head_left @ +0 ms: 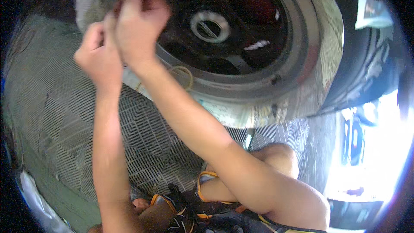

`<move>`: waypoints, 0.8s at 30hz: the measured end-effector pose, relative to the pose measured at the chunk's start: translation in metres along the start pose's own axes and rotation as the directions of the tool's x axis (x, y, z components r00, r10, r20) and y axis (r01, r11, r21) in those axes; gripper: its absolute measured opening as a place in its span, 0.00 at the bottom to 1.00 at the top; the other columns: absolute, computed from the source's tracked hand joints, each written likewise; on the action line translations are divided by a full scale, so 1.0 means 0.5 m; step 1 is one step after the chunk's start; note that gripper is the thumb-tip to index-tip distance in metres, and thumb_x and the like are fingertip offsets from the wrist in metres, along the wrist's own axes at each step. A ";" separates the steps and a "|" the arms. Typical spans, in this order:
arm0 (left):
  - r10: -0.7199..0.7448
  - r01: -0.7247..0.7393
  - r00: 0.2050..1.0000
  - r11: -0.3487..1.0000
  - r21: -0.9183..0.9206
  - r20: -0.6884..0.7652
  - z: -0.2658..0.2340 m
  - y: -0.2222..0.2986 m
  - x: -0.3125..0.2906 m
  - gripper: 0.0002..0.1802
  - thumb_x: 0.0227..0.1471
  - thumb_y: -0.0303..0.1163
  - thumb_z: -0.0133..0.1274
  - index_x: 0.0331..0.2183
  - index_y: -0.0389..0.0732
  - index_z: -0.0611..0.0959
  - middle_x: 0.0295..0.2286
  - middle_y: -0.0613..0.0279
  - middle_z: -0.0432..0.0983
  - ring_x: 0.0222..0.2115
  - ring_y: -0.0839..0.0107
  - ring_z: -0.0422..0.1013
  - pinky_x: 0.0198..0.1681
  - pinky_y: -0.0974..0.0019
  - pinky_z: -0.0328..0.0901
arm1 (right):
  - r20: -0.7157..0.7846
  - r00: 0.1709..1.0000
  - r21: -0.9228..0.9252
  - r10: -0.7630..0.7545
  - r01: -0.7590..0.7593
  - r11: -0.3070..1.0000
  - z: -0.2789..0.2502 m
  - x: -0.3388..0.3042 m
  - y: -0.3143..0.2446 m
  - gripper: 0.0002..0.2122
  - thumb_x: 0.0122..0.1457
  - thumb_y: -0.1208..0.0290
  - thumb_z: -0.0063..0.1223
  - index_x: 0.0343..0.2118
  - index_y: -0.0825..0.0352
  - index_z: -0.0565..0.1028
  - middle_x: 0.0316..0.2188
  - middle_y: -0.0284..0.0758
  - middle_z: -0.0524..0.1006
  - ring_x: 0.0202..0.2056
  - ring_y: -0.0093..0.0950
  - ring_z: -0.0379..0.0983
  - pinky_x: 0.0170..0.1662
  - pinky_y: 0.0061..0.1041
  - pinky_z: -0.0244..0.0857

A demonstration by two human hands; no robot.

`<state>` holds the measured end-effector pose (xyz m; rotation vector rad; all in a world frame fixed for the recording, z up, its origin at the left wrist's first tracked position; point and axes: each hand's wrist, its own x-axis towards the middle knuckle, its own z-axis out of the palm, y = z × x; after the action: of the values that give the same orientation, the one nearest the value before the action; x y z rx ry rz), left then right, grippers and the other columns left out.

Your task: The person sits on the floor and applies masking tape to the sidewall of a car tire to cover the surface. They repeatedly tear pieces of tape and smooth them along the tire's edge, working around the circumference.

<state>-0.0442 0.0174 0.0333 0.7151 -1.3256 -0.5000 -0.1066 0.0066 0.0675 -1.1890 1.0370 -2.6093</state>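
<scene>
A dark spoked car wheel [211,26] fills the upper middle, with sheets of printed paper [332,56] laid round its tyre. At the wheel's left edge my two hands are close together, the right partly over the left. My left hand [101,54] is closed with its fingertips pinched near the paper's edge. My right hand [140,26] is also closed, its fingers bent and blurred by motion. What either one grips is hidden. Beside my right forearm, a thin pale-yellow ring [183,77] shows against the lower part of the tyre.
Ribbed grey floor matting [146,125] lies below the wheel. Behind the paper, at the right, is a dark rubber tyre [362,69]. My bent knee [276,157] is under my right arm. Bright light comes in at the far right, past a dark bin-like object [355,213].
</scene>
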 end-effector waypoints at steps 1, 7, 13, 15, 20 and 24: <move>-0.119 0.121 0.992 0.991 -0.064 0.033 -0.012 0.015 -0.012 0.13 0.60 0.34 0.61 0.26 0.36 0.84 0.17 0.66 0.76 0.20 0.85 0.66 0.24 0.74 0.61 | 0.031 0.999 0.006 -0.021 0.021 1.000 -0.009 -0.012 -0.008 0.08 0.63 0.79 0.50 0.40 0.71 0.81 0.21 0.27 0.76 0.21 0.14 0.68 0.25 0.17 0.61; -0.137 0.158 0.960 0.985 -0.068 0.243 -0.010 -0.028 -0.078 0.15 0.59 0.35 0.62 0.27 0.33 0.82 0.18 0.68 0.75 0.22 0.83 0.67 0.26 0.71 0.61 | 0.253 0.962 -0.318 -0.101 0.181 0.931 -0.106 -0.049 -0.063 0.09 0.62 0.79 0.50 0.38 0.70 0.82 0.23 0.30 0.79 0.23 0.13 0.72 0.27 0.17 0.67; 0.019 0.008 0.759 0.999 -0.038 0.651 0.039 -0.087 -0.193 0.10 0.55 0.34 0.59 0.32 0.36 0.85 0.26 0.52 0.82 0.26 0.55 0.77 0.31 0.55 0.68 | 0.504 0.856 -0.669 0.115 0.302 0.679 -0.234 -0.189 -0.128 0.08 0.60 0.76 0.55 0.42 0.68 0.80 0.29 0.39 0.81 0.27 0.36 0.79 0.31 0.28 0.73; 0.096 -0.072 0.758 0.995 -0.063 0.646 0.042 -0.107 -0.211 0.09 0.54 0.33 0.59 0.33 0.37 0.86 0.31 0.52 0.82 0.31 0.50 0.77 0.35 0.51 0.69 | 0.631 0.653 -0.742 0.418 0.353 0.570 -0.293 -0.256 -0.186 0.08 0.58 0.74 0.56 0.40 0.66 0.79 0.27 0.37 0.77 0.24 0.37 0.76 0.27 0.32 0.71; 0.206 -0.228 0.543 0.969 -0.093 0.814 0.060 -0.150 -0.263 0.11 0.50 0.37 0.62 0.34 0.42 0.89 0.39 0.57 0.82 0.43 0.53 0.73 0.49 0.49 0.65 | 0.608 0.160 -0.707 0.778 0.554 0.439 -0.416 -0.346 -0.345 0.09 0.52 0.67 0.56 0.36 0.62 0.77 0.34 0.33 0.75 0.34 0.32 0.76 0.39 0.34 0.71; 0.294 -0.395 0.392 0.910 -0.130 0.872 0.060 -0.113 -0.305 0.16 0.48 0.41 0.64 0.37 0.43 0.88 0.39 0.58 0.83 0.45 0.55 0.73 0.53 0.45 0.61 | 0.426 0.077 -0.686 0.901 0.677 0.266 -0.475 -0.311 -0.414 0.13 0.53 0.68 0.56 0.42 0.64 0.78 0.40 0.35 0.77 0.46 0.33 0.75 0.51 0.34 0.67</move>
<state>-0.0989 0.0789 -0.1102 0.1691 -2.4609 -0.4674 -0.1260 0.3475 -0.0141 -2.1042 1.9586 0.2789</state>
